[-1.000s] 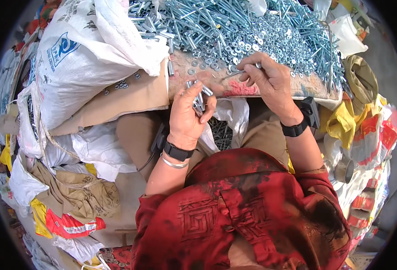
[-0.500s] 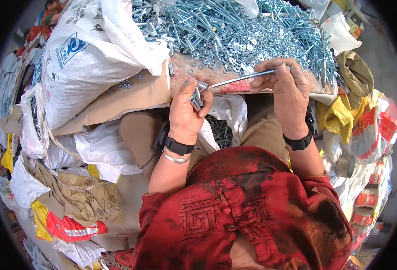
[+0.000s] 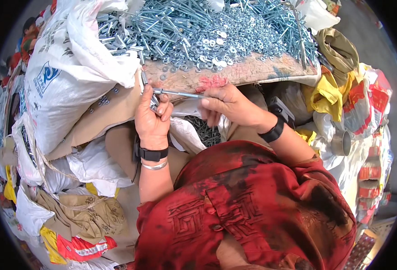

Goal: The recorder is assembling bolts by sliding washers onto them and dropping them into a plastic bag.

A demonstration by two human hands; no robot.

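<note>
My left hand [image 3: 152,121] is closed around a few short shiny metal sleeves [image 3: 154,102], largely hidden by its fingers. A long thin bolt [image 3: 180,93] lies nearly level between my hands, its left end at my left thumb and fingertips. Whether that end sits inside a sleeve I cannot tell. My right hand [image 3: 230,105] pinches the bolt's other end, its lower fingers smeared by motion. Beyond both hands, loose washers [image 3: 207,56] spread along the near part of a heap of long bolts [image 3: 167,22], with more metal sleeves [image 3: 122,41] at its left.
The worn board's front edge [image 3: 252,74] runs just past my hands. A full white woven sack [image 3: 72,99] leans on cardboard [image 3: 83,132] at the left. Below my hands, an opened white bag holds dark bolts [image 3: 205,130]. Yellow cloth [image 3: 326,96] and a metal cup [image 3: 340,143] are at the right.
My right hand has come down and left, its grip now nearer my left hand. The bolt, tilted before, lies almost level, its left end at my left fingertips. The whole view has shifted somewhat.
</note>
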